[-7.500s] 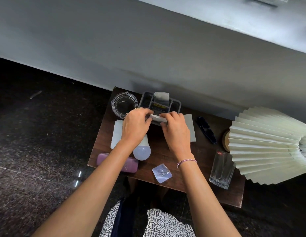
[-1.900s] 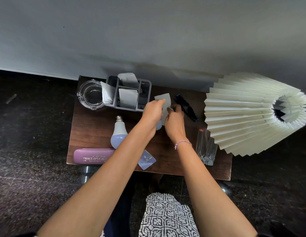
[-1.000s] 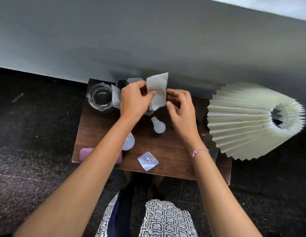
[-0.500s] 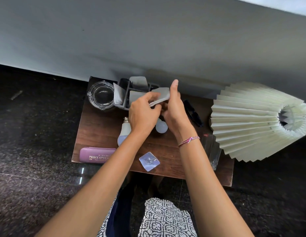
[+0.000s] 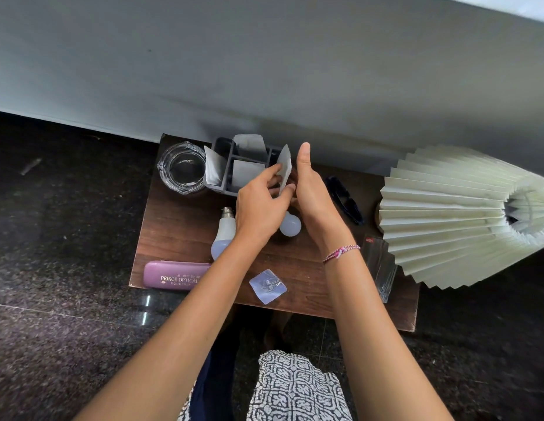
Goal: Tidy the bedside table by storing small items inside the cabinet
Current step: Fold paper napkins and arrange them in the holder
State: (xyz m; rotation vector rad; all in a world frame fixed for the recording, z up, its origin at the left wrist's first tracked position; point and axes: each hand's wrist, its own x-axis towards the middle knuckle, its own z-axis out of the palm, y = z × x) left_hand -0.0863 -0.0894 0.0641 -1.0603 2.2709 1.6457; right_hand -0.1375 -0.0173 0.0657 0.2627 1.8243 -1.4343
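A folded white paper (image 5: 284, 165) stands on edge above the right end of the grey organiser (image 5: 219, 186). My left hand (image 5: 260, 205) pinches it between finger and thumb. My right hand (image 5: 310, 189) is against the paper's right side with its thumb straight up; its fingers are hidden. The organiser sits at the back of the brown bedside table (image 5: 173, 232) with folded papers in three compartments. A large bulb (image 5: 223, 235), a small bulb (image 5: 290, 227), a purple spectacle case (image 5: 173, 275) and a clear hook packet (image 5: 267, 285) lie on the table. No cabinet is in view.
A glass ashtray (image 5: 185, 168) sits at the back left corner. Black glasses (image 5: 343, 199) lie to the right of my hands. A drinking glass (image 5: 381, 265) stands beside the pleated lamp shade (image 5: 446, 217), which overhangs the right end. A grey wall runs behind.
The paper was unfolded and held high a second ago. It is now folded small and has come down, turned on edge, over the organiser's right end. My right thumb stays raised.
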